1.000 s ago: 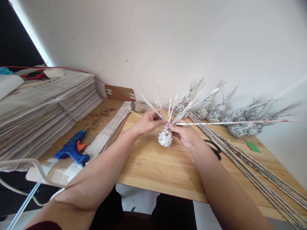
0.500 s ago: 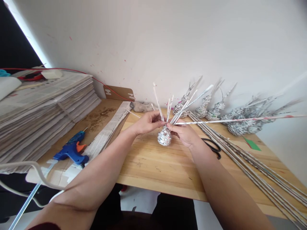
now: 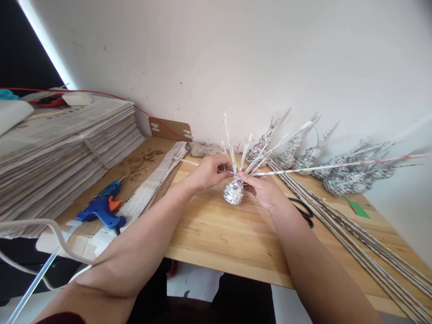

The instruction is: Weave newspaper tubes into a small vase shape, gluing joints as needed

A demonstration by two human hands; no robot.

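Note:
A small round-bellied woven paper piece (image 3: 233, 192), made of rolled newspaper, is held a little tilted above the table. Several thin paper tubes (image 3: 230, 141) fan upward from its narrow neck. My right hand (image 3: 261, 186) is closed on the neck from the right, thumb in front. A long paper tube (image 3: 313, 167) runs out past it to the right. Left of the neck, my left hand (image 3: 212, 172) is closed in a pinch on a paper tube, whose pale end seems to show beyond the hand. The fingertips of both hands are partly hidden.
Paper tubes (image 3: 357, 238) lie along the table's right side beside black-handled scissors (image 3: 303, 210). Similar woven pieces (image 3: 344, 173) line the wall. At left are a blue glue gun (image 3: 103, 207), newspaper strips (image 3: 148, 184) and a tall newspaper stack (image 3: 67, 148).
My left hand has drawn slightly off the neck to the left. The woven piece has tilted a little, its upright tubes are spread wider, and the view has shifted slightly.

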